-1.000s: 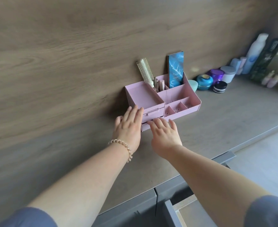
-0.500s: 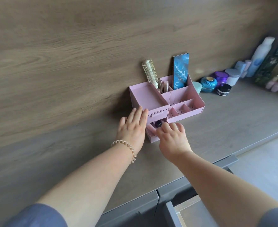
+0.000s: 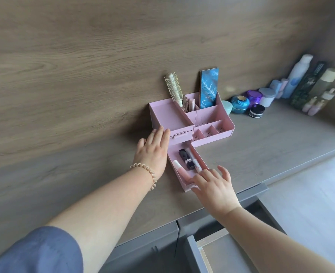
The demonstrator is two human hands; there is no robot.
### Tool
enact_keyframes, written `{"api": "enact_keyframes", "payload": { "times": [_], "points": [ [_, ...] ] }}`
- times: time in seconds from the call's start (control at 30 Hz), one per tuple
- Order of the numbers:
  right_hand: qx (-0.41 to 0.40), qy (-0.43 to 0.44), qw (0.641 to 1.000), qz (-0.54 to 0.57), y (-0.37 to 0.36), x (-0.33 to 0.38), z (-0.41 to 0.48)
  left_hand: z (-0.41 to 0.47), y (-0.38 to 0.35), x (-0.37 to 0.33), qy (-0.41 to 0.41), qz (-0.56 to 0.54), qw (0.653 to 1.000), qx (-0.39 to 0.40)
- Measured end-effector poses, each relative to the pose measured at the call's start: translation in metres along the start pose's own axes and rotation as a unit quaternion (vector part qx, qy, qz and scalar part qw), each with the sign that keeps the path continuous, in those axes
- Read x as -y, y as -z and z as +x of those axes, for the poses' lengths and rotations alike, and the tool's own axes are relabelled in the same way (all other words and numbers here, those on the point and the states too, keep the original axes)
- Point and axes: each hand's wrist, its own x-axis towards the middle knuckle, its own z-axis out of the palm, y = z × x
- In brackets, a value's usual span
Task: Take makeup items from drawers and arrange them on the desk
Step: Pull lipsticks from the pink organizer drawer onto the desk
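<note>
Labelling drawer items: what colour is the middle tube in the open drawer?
The middle tube is black with a silver band, best in head view.

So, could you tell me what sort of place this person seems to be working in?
Probably a home vanity or dressing counter: a pink makeup organiser holds a hairbrush, its pulled-out drawer contains lipsticks, and skincare jars and bottles line the wood-panelled wall.

A grey-brown wood-grain desk [image 3: 261, 154] runs along a matching wall; a pink organizer [image 3: 212, 139] sits on it against the wall; its bottom drawer [image 3: 200, 160] extends forward over the desk; to the right stand a blue jar [image 3: 240, 104], purple jar [image 3: 254, 96], white jar [image 3: 267, 97] and black jar [image 3: 257, 111]; tall bottles [image 3: 298, 75] line the far right.
</note>
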Motion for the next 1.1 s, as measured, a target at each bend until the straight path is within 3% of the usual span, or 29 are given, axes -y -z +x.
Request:
{"api": "enact_keyframes", "payload": {
  "times": [0.1,0.2,0.27,0.33,0.5,0.63,0.87,1.1],
  "points": [
    [-0.02,-0.011,0.998,0.054,0.012,0.0,0.001,-0.004,0.002,-0.003,0.017,-0.016,1.0,-0.011],
    [-0.037,-0.073,0.993,0.082,0.022,-0.002,0.026,-0.018,0.001,-0.017,0.071,-0.081,0.991,-0.083],
    [0.014,-0.084,0.994,0.064,0.023,-0.005,0.046,-0.026,-0.003,-0.032,0.093,-0.117,0.98,-0.132],
    [0.082,-0.079,0.993,0.034,0.02,-0.009,0.06,-0.025,-0.007,-0.045,0.109,-0.126,0.982,-0.09],
    [0.157,-0.082,0.984,0.012,0.012,-0.006,0.075,-0.013,-0.015,-0.055,0.148,-0.137,0.975,0.095],
    [0.171,-0.077,0.982,-0.004,0.011,0.0,0.079,-0.009,-0.02,-0.057,0.175,-0.145,0.966,0.123],
    [0.15,-0.106,0.983,-0.004,0.008,0.007,0.08,-0.015,-0.025,-0.066,0.211,-0.19,0.958,0.045],
    [0.047,-0.19,0.979,0.06,0.023,0.008,0.063,-0.024,-0.016,-0.065,0.181,-0.285,0.939,-0.062]
  ]
}}
